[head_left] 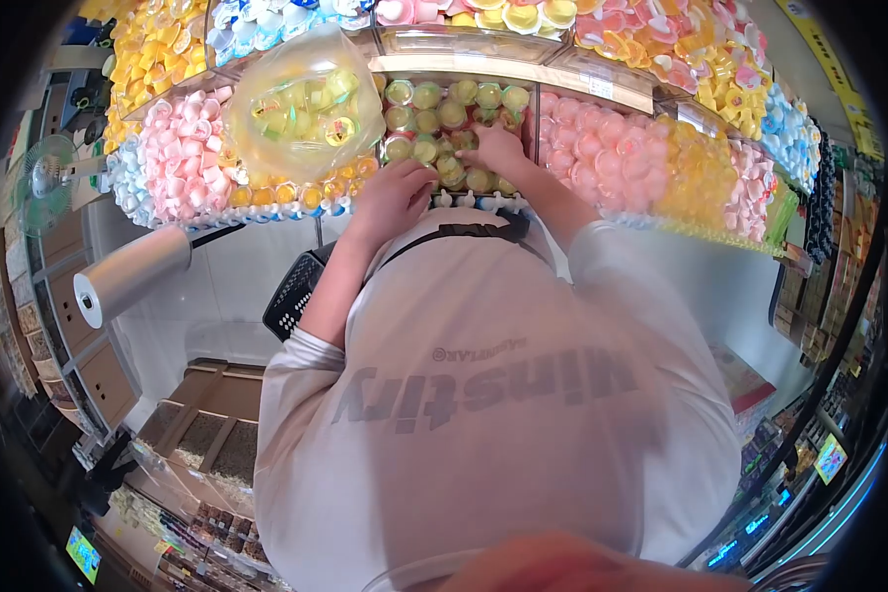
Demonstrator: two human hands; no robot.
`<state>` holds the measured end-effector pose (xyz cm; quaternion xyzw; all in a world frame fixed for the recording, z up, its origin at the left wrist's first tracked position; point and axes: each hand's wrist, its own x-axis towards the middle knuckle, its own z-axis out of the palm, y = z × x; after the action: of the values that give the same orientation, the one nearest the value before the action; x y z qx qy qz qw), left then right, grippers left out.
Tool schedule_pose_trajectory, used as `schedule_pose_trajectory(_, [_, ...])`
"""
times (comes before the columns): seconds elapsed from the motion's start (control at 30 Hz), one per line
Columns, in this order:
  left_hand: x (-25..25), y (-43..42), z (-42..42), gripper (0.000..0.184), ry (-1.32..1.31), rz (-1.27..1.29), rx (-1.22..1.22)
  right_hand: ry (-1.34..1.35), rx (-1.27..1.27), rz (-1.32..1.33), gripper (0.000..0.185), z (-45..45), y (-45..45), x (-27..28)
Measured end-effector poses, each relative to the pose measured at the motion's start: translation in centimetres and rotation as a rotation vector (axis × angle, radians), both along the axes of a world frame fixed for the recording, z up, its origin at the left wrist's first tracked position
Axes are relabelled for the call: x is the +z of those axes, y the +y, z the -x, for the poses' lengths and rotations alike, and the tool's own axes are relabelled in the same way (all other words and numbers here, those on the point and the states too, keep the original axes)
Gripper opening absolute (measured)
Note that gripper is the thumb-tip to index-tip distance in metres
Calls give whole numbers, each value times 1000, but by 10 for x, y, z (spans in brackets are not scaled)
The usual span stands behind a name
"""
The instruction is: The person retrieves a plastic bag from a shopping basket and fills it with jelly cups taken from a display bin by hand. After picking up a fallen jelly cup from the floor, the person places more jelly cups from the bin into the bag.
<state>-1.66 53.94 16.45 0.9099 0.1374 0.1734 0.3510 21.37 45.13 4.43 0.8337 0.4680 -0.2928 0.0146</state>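
The right hand (495, 148), fingers partly spread, touches green cups (452, 114). The left hand (402, 189) curls near them beside a bag (311, 104); I can't tell if it grips anything

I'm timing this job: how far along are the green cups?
The back rows of green cups look set, side by side. The right hand reaches among the cups, perhaps straightening them; the left hand is near the front rows, its grip unclear. The plastic bag holds similar cups, probably left to add.
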Motion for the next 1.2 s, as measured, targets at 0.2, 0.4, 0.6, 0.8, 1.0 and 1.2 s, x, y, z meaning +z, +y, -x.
schedule_pose_trajectory(0.2, [-45, 20, -61, 32, 222, -178, 14, 75, -3, -159, 58, -10, -9, -6])
schedule_pose_trajectory(0.4, [-90, 38, -94, 39, 581, -386, 137, 219, -15, -257, 53, -30, -21, -23])
schedule_pose_trajectory(0.6, [-95, 39, -103, 40, 739, -442, 193, 489, -189, -256, 52, -34, -17, -13])
schedule_pose_trajectory(0.8, [-82, 51, -110, 48, 882, -267, 55, 120, 44, -171, 56, -15, -10, 5])
schedule_pose_trajectory(1.0, [-145, 62, -105, 45, 795, -293, -66, 69, 137, 6, 63, -8, 14, -1])
schedule_pose_trajectory(1.2, [-134, 54, -93, 47, 492, -207, 132, 109, 39, -41, 44, -21, 3, -22])
